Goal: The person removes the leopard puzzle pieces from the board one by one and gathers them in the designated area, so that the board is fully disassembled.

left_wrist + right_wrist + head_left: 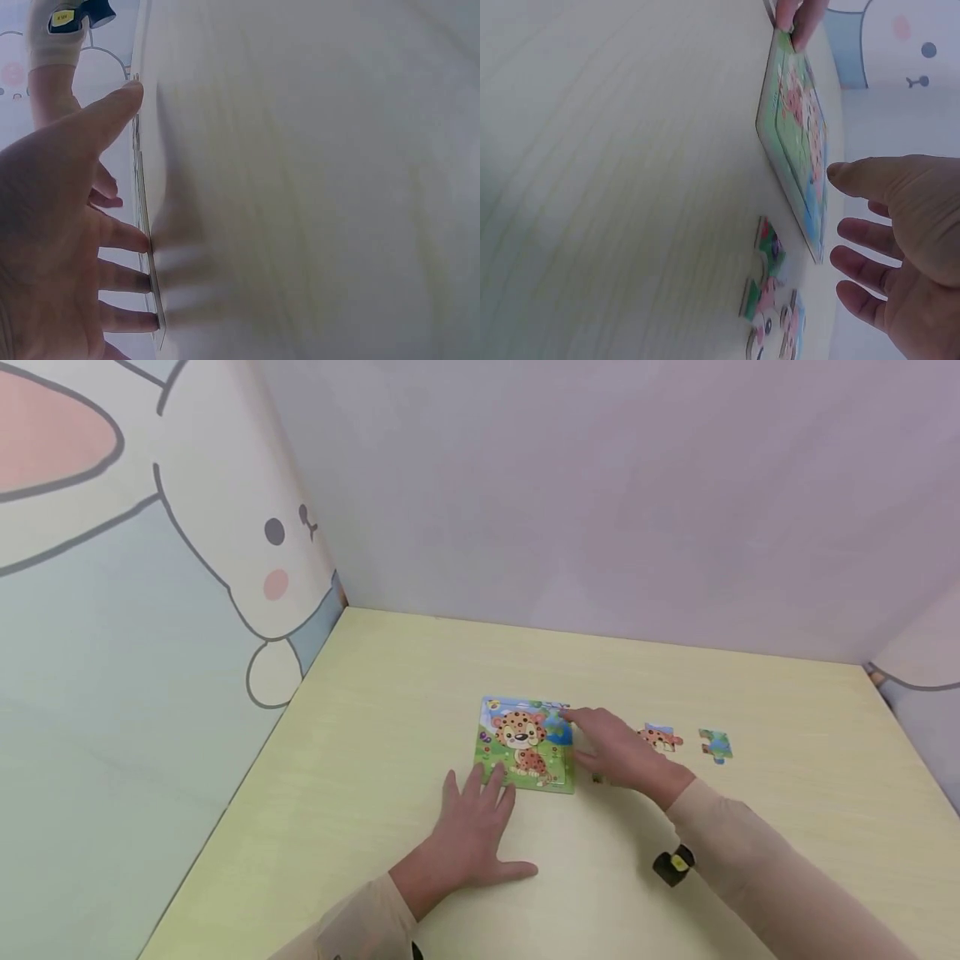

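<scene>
left hand (474, 827) flat, fingertips pressed on puzzle (525, 745) corner | right hand (618, 750) spread over its right edge, nothing held | puzzle mid-table (375, 710) | risk: board nudged, loose pieces (686, 742) scattered

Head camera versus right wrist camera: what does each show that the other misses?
Only the head view shows both whole hands: the left hand flat at the leopard puzzle board's near-left corner, the right hand at its right edge, plus two separate loose pieces farther right.

Only the right wrist view shows the board's thin edge side-on and the right hand's spread fingers hovering above it.

Both show the board, loose pieces, yellow table and rabbit wall panel.
</scene>
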A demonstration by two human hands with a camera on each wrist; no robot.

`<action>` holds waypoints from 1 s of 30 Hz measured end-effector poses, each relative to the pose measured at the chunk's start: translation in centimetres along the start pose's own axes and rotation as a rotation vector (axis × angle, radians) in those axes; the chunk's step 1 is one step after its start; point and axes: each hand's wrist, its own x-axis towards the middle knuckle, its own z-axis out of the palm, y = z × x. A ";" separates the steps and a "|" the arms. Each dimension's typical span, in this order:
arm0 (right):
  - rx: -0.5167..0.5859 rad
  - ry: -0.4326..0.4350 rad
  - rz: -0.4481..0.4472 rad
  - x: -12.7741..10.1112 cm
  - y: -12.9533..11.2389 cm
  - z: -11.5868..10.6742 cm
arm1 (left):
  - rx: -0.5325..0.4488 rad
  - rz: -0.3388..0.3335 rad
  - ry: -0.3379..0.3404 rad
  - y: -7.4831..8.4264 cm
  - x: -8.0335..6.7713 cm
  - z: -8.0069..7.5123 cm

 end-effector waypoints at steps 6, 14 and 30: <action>-0.055 -0.013 -0.036 1.4 -1.6 1.5 | 0.011 0.012 0.024 -0.1 0.0 0.3; -0.163 0.036 -0.095 1.6 -2.7 2.3 | 0.032 0.009 0.029 -0.1 0.2 0.5; -0.166 0.082 -0.134 1.9 -2.9 2.4 | 0.054 0.009 0.022 -0.1 0.1 0.3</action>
